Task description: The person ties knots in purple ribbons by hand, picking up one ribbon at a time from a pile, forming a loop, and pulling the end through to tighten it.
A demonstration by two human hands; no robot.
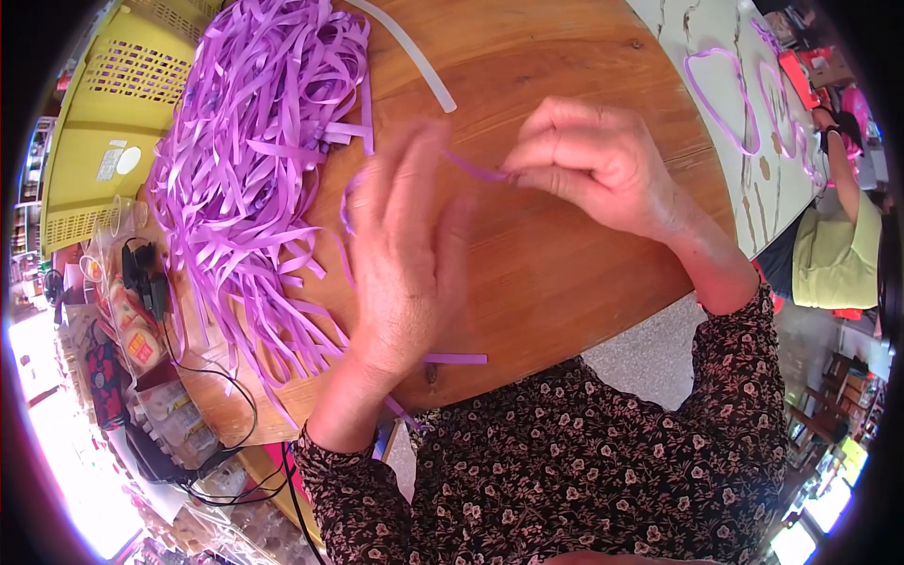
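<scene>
Between thumb and fingertips, my right hand (pixel 593 165) pinches the end of a thin purple ribbon (pixel 471 169). That ribbon runs leftward and passes behind my left hand (pixel 400 235), which is raised over the wooden table with its fingers stretched out and slightly blurred. A loop of purple ribbon shows just left of the left hand's fingers; whether the hand touches it is hidden. A large heap of purple ribbons (pixel 268 122) lies to the left, its loose ends trailing toward my left wrist. Another short ribbon piece (pixel 457 359) lies near the table's front edge.
A yellow plastic basket (pixel 113 122) stands at the far left. On the wooden table (pixel 546 282) lies a translucent white strip (pixel 414 56). To the right, a marbled white table (pixel 697 38) carries purple ribbon loops (pixel 725 99). Another person's arm (pixel 841 169) is beyond it. Black cables (pixel 250 400) hang at lower left.
</scene>
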